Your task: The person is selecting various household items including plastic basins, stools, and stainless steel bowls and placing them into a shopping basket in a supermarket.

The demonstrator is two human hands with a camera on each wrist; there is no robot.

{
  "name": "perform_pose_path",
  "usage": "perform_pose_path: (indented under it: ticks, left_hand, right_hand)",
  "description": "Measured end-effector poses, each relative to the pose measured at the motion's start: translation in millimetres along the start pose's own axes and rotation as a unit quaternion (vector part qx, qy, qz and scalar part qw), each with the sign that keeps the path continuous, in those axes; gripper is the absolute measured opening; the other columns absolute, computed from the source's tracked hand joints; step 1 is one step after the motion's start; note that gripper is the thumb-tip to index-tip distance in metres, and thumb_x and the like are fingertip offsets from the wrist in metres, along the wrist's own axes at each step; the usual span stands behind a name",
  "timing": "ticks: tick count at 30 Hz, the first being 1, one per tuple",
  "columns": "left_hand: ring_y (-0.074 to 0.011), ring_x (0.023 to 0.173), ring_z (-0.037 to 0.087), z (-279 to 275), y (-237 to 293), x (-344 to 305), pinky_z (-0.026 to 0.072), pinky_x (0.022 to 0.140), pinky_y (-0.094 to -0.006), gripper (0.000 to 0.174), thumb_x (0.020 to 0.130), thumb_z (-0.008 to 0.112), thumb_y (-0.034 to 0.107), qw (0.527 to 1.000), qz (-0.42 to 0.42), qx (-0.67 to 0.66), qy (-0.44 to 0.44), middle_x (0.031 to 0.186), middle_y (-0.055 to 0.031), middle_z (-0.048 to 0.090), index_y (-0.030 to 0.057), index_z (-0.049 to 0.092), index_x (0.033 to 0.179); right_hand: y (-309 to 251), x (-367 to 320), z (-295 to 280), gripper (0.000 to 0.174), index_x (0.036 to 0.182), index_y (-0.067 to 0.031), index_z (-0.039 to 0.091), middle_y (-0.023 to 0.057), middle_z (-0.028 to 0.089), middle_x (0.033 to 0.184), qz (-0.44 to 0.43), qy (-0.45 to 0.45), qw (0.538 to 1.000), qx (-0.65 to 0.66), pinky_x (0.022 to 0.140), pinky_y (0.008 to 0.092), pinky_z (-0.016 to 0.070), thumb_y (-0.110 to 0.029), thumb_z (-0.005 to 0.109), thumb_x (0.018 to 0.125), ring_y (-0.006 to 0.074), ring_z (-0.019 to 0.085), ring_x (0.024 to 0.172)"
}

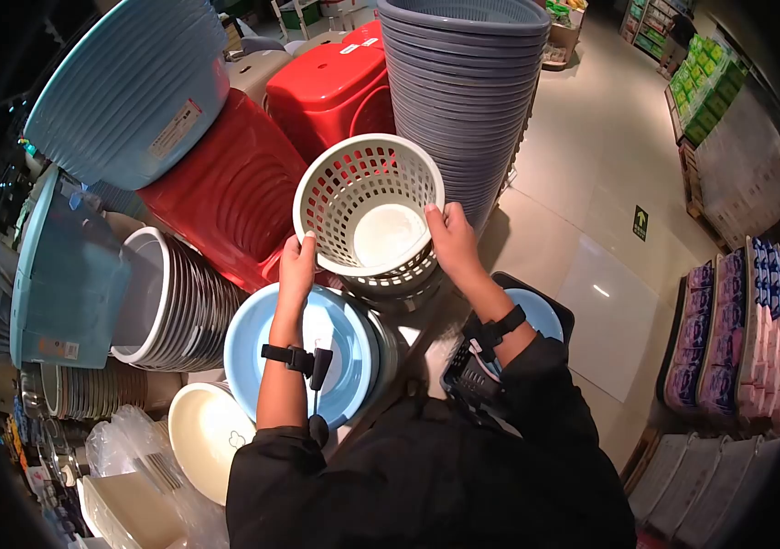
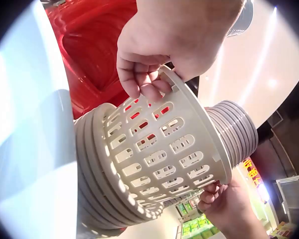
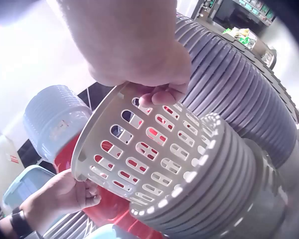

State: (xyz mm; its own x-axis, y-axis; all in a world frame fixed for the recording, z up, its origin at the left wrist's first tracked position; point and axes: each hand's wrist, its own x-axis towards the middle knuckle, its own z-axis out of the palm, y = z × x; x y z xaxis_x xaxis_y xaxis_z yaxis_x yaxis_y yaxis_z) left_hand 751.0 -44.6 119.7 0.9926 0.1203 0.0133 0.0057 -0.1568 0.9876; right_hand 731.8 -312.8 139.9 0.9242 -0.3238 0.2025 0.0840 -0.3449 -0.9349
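A cream perforated round basket (image 1: 367,206) is held by both hands above a stack of like baskets (image 1: 390,279). My left hand (image 1: 296,263) grips its rim on the left side, fingers curled over the edge (image 2: 144,74). My right hand (image 1: 451,240) grips the rim on the right (image 3: 154,84). In the wrist views the top basket (image 2: 169,144) is partly lifted out of the nested stack (image 3: 209,184) beneath it.
A tall stack of grey baskets (image 1: 463,91) stands just behind. Red tubs (image 1: 234,183) and red stools (image 1: 330,87) lie to the left, with light blue basins (image 1: 124,87) and a blue basin (image 1: 335,352) below. Shop shelves (image 1: 737,320) line the right; tiled floor (image 1: 591,183) lies between.
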Motion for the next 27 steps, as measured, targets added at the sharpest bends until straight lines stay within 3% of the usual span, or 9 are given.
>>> perform_pose_path:
  ticks: [3,5,10,12,16,19,22,23,27]
  left_hand:
    - [-0.0262,0.085,0.064,1.8,-37.9,16.7,0.0480,0.082,-0.0366,0.042,0.095,0.053,0.036,0.991,-0.024,0.133,0.009,0.095,-0.0163,0.067,-0.0006,0.062,0.113]
    - [-0.0354,0.101,0.060,0.2,-50.8,23.6,0.0452,0.091,-0.0429,0.040,0.093,0.050,0.035,0.964,0.011,0.263,-0.023,0.111,-0.0232,0.064,0.0029,0.064,0.113]
    - [-0.0388,0.110,0.059,13.0,-78.0,36.9,0.0438,0.095,-0.0435,0.044,0.093,0.049,0.033,0.974,-0.041,0.211,-0.073,0.117,-0.0255,0.061,0.0024,0.056,0.123]
    - [-0.0395,0.112,0.058,15.8,-101.6,44.8,0.0433,0.096,-0.0437,0.045,0.093,0.049,0.032,0.976,-0.065,0.194,-0.074,0.119,-0.0260,0.061,0.0022,0.052,0.127]
    - [-0.0417,0.116,0.056,16.8,-100.7,45.3,0.0424,0.098,-0.0449,0.048,0.093,0.047,0.030,0.970,-0.088,0.214,-0.073,0.121,-0.0273,0.059,0.0019,0.044,0.133]
    - [-0.0435,0.116,0.055,18.6,-94.1,43.3,0.0419,0.098,-0.0461,0.051,0.093,0.048,0.028,0.968,-0.076,0.231,-0.068,0.121,-0.0300,0.058,-0.0016,0.041,0.133]
    - [-0.0435,0.123,0.048,25.2,-55.0,19.1,0.0396,0.102,-0.0438,0.061,0.091,0.054,0.027,0.966,-0.021,0.252,-0.049,0.134,-0.0305,0.047,-0.0087,0.034,0.136]
    - [-0.0417,0.131,0.040,32.7,-53.9,4.5,0.0341,0.107,-0.0430,0.065,0.092,0.056,0.026,0.930,0.103,0.353,0.022,0.141,-0.0291,0.039,-0.0096,0.030,0.139]
    - [-0.0380,0.132,0.039,77.8,22.3,-59.6,0.0308,0.109,-0.0428,0.059,0.092,0.058,0.019,0.950,0.227,0.206,-0.057,0.141,-0.0257,0.040,-0.0047,0.035,0.141]
  right_hand:
    - [20.6,2.1,0.8,0.043,0.085,0.0013,0.050,0.0216,0.061,0.076,0.052,-0.034,0.996,-0.064,0.070,0.0479,0.0459,-0.040,0.055,0.093,0.0414,0.060,0.075]
    - [32.3,-0.3,-1.6,0.042,0.086,0.0012,0.051,0.0237,0.061,0.091,0.047,-0.043,0.989,-0.134,0.075,0.0482,0.0456,-0.040,0.055,0.092,0.0411,0.059,0.087]
    - [50.0,-3.8,2.6,0.044,0.105,0.0018,0.056,0.0278,0.048,0.131,0.099,-0.080,0.965,-0.229,0.095,0.0479,0.0411,-0.040,0.055,0.091,0.0421,0.048,0.119]
    - [89.0,0.7,20.3,0.064,0.137,0.0022,0.039,0.0295,0.038,0.141,0.092,-0.036,0.990,-0.100,0.106,0.0436,0.0349,-0.041,0.053,0.092,0.0423,0.040,0.130]
    - [98.1,-0.7,32.1,0.085,0.151,0.0019,0.005,0.0295,0.023,0.152,0.168,-0.105,0.978,0.071,0.113,0.0366,0.0251,-0.044,0.049,0.095,0.0379,0.028,0.140]
    - [81.9,-3.8,27.6,0.086,0.151,0.0020,0.004,0.0279,0.023,0.152,0.188,-0.104,0.966,0.144,0.113,0.0353,0.0233,-0.046,0.048,0.095,0.0367,0.028,0.141]
    - [96.2,-19.9,12.9,0.082,0.151,0.0014,0.008,0.0251,0.023,0.153,0.185,-0.109,0.968,0.132,0.114,0.0342,0.0215,-0.049,0.043,0.097,0.0333,0.025,0.142]
    - [101.3,-26.4,3.9,0.080,0.151,0.0018,0.011,0.0242,0.024,0.153,0.171,-0.119,0.970,0.127,0.114,0.0342,0.0215,-0.050,0.042,0.098,0.0323,0.024,0.143]
    - [132.7,-82.4,-62.2,0.070,0.148,0.0035,0.023,0.0229,0.032,0.150,0.178,-0.045,0.978,0.103,0.113,0.0328,0.0246,-0.045,0.041,0.100,0.0293,0.031,0.141]
